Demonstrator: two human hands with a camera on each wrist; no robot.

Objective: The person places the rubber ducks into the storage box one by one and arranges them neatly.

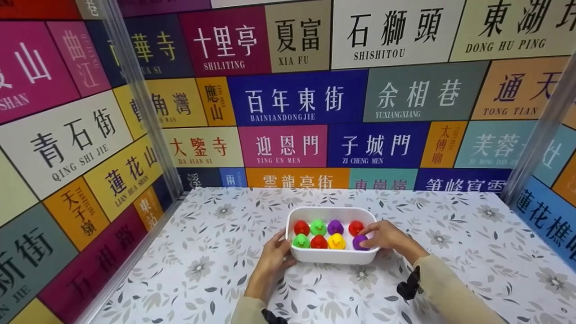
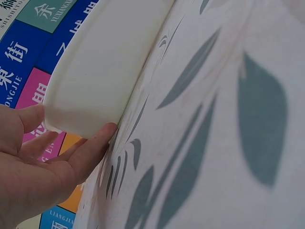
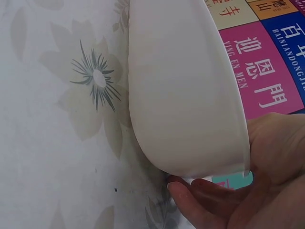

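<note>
A white rectangular tub [image 1: 333, 257] stands on the table with several small toy ducks in two rows. In the head view, my left hand [image 1: 274, 252] holds the tub's left end. The left wrist view shows the thumb at the rim and a fingertip low on the outer wall. My right hand [image 1: 391, 238] reaches over the right rim, and its thumb and forefinger pinch the purple duck [image 1: 358, 242] in the front right corner. Other fingers [image 3: 200, 200] of that hand curl outside the end wall. Behind the purple duck sits a red duck [image 1: 355, 227], partly covered by the hand.
Also in the tub are a yellow duck [image 1: 336, 241], two green ducks, two more red ones and another purple duck [image 1: 335, 227]. A leaf-patterned cloth [image 1: 202, 270] covers the table. Walls of coloured street-name panels [image 1: 297, 96] stand behind and at both sides, with clear corner posts.
</note>
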